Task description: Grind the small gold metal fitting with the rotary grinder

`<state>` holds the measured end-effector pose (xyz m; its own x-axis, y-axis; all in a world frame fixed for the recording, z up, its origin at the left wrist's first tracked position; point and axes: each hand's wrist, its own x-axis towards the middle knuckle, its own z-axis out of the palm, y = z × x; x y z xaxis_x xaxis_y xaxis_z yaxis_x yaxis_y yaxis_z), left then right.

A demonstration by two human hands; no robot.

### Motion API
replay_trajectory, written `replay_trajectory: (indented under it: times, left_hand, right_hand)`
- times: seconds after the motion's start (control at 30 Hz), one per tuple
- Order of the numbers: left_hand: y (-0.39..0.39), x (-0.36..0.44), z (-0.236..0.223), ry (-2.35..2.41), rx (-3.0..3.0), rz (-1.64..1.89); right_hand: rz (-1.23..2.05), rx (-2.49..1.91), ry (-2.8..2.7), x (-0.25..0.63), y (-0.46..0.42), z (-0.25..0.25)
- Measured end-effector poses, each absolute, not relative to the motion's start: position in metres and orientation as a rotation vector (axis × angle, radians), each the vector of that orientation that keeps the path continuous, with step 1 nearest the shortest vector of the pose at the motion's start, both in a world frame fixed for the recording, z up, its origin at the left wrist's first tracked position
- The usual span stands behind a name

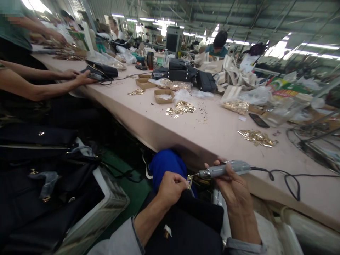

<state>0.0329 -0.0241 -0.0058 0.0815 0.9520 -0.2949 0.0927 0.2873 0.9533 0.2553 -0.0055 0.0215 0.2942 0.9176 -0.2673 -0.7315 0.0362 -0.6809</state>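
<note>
Between the fingertips of my left hand [172,187] is a small gold metal plate [189,181], held above my lap. My right hand [235,189] is wrapped round a grey electric screwdriver [228,169], which lies almost level. Its thin bit points left and its tip is at the plate; whether a screw sits on it is too small to tell. A black bag [188,226] rests on my lap under both hands, with a small gold fitting [167,231] on it. From the screwdriver's rear a black cord [271,173] runs right onto the table.
The table [207,138] bears gold hardware piles [183,107], another pile [257,137], a cardboard box [164,96], a phone [258,120] and black bags [180,74]. A crate [106,198] of black bags stands left. A co-worker's hands [79,76] work at the far left.
</note>
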Motion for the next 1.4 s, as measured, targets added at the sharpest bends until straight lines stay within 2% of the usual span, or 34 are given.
replay_trajectory:
  times: [1.4]
  left_hand:
    - [-0.0283,0.032,-0.0003,1.379,1.173,0.886]
  right_hand:
    - [1.241,-0.929,-0.257,0.2505,-0.0097,0.0157]
